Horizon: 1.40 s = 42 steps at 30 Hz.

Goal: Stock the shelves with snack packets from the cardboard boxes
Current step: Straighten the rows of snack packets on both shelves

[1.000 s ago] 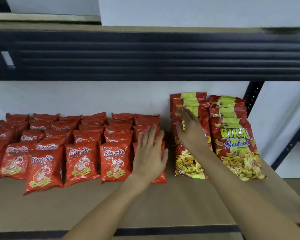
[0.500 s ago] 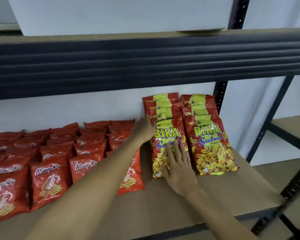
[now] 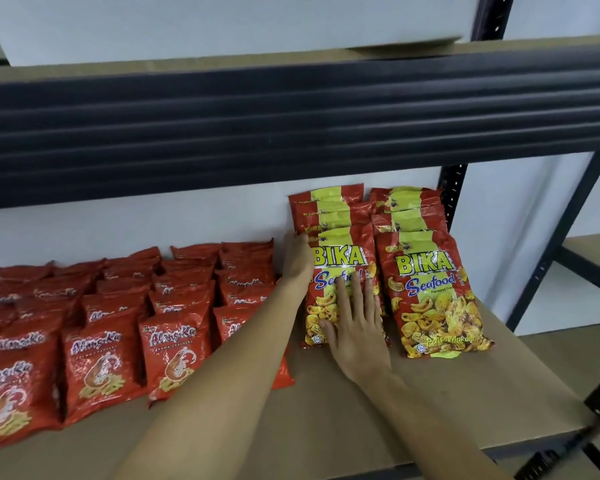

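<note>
Bare forearms, no sleeves, unadorned fingers (image 3: 357, 299)

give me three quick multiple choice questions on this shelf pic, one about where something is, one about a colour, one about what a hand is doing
1. Where do the Bika Seafood packets stand relative to the prawn cracker packets?
A. right
B. left
C. shelf above

2. What colour is the stripe down the Bika packets?
A. blue
B. yellow-green
C. white

3. What is the right hand doing?
A. lifting a packet
B. hanging idle
C. lying flat on the front packet of the left Bika row

Answers: 1 A, they stand at the right end of the shelf; 2 B, a lime stripe runs down each packet; 3 C, straight fingers press its front.
</note>
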{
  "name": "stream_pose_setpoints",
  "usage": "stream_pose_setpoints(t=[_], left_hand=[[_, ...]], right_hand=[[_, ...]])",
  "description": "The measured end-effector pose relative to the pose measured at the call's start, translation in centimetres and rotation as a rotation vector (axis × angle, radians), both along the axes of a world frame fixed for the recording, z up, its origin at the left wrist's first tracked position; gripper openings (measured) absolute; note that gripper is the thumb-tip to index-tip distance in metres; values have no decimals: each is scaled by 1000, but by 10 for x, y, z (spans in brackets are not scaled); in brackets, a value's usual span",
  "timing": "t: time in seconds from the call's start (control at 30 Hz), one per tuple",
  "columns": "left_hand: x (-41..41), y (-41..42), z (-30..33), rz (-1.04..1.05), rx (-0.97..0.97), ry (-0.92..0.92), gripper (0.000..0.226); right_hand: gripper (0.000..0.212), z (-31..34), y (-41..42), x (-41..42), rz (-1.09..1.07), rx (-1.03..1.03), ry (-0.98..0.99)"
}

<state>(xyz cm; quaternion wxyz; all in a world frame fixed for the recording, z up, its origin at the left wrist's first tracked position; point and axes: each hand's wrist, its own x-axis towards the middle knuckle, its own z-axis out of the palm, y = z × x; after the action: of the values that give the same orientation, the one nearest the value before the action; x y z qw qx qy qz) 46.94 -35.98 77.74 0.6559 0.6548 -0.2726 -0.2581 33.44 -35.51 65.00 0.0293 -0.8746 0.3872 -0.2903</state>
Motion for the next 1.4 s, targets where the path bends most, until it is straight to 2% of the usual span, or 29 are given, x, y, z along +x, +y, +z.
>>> stream_pose_setpoints(t=[0.13, 0.37, 0.5, 0.63, 0.77, 0.8, 0.87, 0.93, 1.1, 1.27, 1.4], left_hand=[[-2, 3, -7, -141, -49, 11, 33], [-8, 14, -13, -300, 119, 36, 31], [-14, 17, -8, -257, 61, 3, 24], [-19, 21, -7, -215, 11, -42, 24], [-26, 28, -7, -101, -72, -62, 13], [-27, 31, -9, -87, -49, -121, 24], [-34, 39, -11, -84, 93, -355, 59], [-39, 44, -18, -81, 174, -592, 71], [-56, 58, -29, -189, 207, -969, 65], [-88, 54, -37, -257, 186, -1189, 62], [-115, 37, -43, -279, 218, -1368, 63]], right_hand=[[74, -1, -1, 1, -2, 11, -8], [76, -1, -7, -9, 7, 20, 40], [78, 1, -9, -11, 12, 28, 99], [81, 11, -1, -18, 41, 86, 25], [77, 23, 8, -32, 96, 96, -28], [75, 25, 9, -36, 101, 88, -35], [73, 31, 9, -46, 91, 67, -55], [71, 39, 10, -58, 72, 49, -72], [60, 59, 6, -95, -79, 67, -225], [56, 74, -26, -127, -181, 157, -401], [60, 79, -56, -137, -240, 275, -437]])
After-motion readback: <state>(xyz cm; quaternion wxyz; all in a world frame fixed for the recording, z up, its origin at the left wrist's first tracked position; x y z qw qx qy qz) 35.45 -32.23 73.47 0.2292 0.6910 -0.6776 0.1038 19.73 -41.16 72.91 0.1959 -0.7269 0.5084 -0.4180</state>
